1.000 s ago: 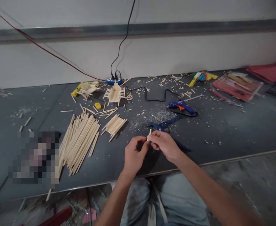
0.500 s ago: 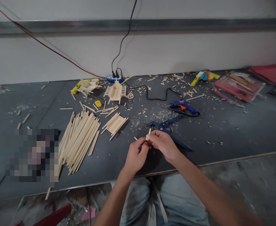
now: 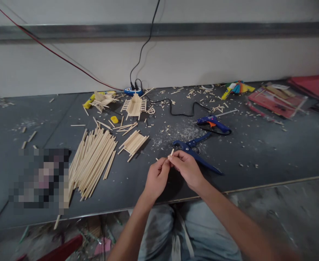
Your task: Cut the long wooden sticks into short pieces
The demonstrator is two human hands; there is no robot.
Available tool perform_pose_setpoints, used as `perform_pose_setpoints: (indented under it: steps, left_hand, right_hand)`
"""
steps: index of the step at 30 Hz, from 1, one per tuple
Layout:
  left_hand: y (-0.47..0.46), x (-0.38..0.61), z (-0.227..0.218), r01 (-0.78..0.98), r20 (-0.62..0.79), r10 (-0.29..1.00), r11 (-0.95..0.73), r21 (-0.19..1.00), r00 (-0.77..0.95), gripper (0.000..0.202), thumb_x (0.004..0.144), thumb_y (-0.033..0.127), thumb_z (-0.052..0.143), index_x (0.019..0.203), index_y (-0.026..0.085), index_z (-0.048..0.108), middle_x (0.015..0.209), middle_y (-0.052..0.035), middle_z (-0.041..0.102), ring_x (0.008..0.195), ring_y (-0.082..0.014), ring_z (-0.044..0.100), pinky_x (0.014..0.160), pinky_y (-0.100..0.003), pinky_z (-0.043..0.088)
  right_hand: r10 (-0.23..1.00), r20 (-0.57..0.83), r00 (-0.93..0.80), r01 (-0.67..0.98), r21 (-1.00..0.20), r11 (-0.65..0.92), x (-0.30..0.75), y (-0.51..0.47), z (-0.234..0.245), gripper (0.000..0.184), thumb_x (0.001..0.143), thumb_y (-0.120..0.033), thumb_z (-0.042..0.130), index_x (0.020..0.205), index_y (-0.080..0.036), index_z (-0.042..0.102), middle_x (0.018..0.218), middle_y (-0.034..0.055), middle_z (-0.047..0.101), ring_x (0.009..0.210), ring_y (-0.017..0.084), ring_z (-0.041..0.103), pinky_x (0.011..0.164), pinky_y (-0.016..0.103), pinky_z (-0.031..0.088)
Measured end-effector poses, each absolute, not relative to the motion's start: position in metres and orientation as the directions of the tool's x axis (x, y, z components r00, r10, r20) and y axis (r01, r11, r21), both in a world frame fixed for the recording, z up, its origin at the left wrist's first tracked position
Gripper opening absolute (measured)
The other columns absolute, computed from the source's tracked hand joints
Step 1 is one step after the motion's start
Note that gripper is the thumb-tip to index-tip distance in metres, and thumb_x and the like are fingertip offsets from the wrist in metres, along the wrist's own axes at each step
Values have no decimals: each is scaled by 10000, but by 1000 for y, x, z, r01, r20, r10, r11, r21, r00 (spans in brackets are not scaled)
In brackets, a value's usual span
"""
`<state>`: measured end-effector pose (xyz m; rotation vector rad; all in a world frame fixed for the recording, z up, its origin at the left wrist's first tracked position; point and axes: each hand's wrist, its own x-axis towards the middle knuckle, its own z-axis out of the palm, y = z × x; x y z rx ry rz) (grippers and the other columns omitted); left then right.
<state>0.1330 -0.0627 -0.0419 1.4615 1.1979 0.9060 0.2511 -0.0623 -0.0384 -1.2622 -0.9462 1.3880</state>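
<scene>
Above the table's near edge, my left hand [image 3: 157, 176] and my right hand [image 3: 187, 168] meet at their fingertips. My right hand pinches a short wooden stick [image 3: 172, 152], whose pale tip points up and away. My left hand is closed against the same spot; a small stick end [image 3: 156, 159] shows just beyond its knuckles, and its fingers hide most of what it grips. Right behind my right hand lies a blue cutter [image 3: 188, 146]. To the left sits a small flat rack of glued wooden sticks [image 3: 134, 143], apart from both hands.
A pile of long wooden sticks [image 3: 94, 165] lies left. Farther back are a stick-built chair-like model [image 3: 135, 106], another stick model [image 3: 102, 99], a yellow cap [image 3: 114, 119] and a blue power strip [image 3: 133, 91]. A blue glue gun [image 3: 215, 123] with its cord rests right, among scattered offcuts.
My hands stay together in nearly the same place. My right hand has shifted slightly left and its fingers have closed in nearer the left fingertips; the table things lie as before.
</scene>
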Motion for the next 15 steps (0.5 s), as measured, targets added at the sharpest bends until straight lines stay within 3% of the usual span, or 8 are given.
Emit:
perform_pose_setpoints:
  steps: [15]
  left_hand:
    - [-62,133,-41,208,-30,974,-18,978,226,322,856,340,389,616,151,492,570,36,454,535,-80,392,512,-188,320]
  right_hand:
    - [980,-196,43,-193,-964,-185,249,-63,-36,197,711,-374,603,663,-189,556,549,-39,482,502,90,394,494,237,314]
